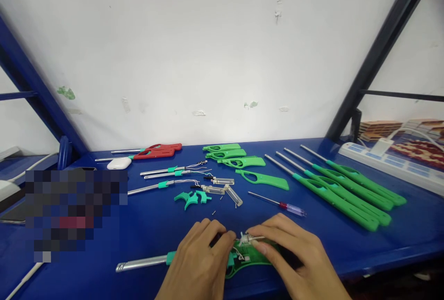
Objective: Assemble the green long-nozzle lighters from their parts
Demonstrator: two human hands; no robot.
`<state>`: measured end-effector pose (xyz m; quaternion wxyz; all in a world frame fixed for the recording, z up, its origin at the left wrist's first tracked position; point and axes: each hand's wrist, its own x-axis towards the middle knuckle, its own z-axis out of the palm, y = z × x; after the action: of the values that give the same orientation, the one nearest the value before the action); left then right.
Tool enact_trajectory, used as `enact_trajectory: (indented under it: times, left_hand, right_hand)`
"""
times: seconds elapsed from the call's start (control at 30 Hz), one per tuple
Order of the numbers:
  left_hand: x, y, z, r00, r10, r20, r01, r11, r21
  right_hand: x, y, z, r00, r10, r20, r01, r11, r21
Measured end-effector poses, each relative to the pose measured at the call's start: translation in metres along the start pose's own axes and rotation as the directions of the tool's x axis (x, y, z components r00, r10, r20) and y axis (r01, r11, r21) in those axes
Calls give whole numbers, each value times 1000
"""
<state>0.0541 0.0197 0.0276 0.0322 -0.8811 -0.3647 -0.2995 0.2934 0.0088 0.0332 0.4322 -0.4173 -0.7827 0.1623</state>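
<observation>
An opened green gas lighter (255,253) lies at the table's front, its inside facing up. Its metal tube (142,263) points left, and white wires (239,253) show in the handle. My left hand (199,260) is closed over the lighter where tube and handle meet, hiding much of that part. Between thumb and fingertips, my right hand (298,249) pinches a small clear fuel tank (248,239) with a whitish valve end, just above the handle shell. Most of the tank is covered by my fingers.
Beyond my hands lie teal triggers (189,199), loose tanks (232,195), small screws (214,213) and a screwdriver (293,209). Green handle shells (263,179) sit behind. Assembled green lighters (347,203) lie right, red ones (156,153) back left. A power strip (385,165) borders the right.
</observation>
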Motion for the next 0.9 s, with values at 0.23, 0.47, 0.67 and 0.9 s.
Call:
enact_trajectory:
  times: [0.23, 0.47, 0.67, 0.9]
  left_hand:
    - [-1, -2, 1, 1000, 5, 30, -5, 1000, 21]
    - [-3, 0, 1, 999, 4, 47, -6, 999, 33]
    - [-2, 1, -1, 998, -6, 55, 4, 999, 36]
    - [-1, 4, 0, 999, -14, 38, 13, 999, 31]
  right_hand:
    - [-1, 1, -1, 1000, -17, 6, 17, 1000, -2]
    - [2, -3, -1, 1000, -22, 20, 21, 1000, 11]
    - [1, -3, -2, 999, -46, 23, 46, 999, 12]
    - [2, -5, 0, 991, -125, -39, 125, 992, 4]
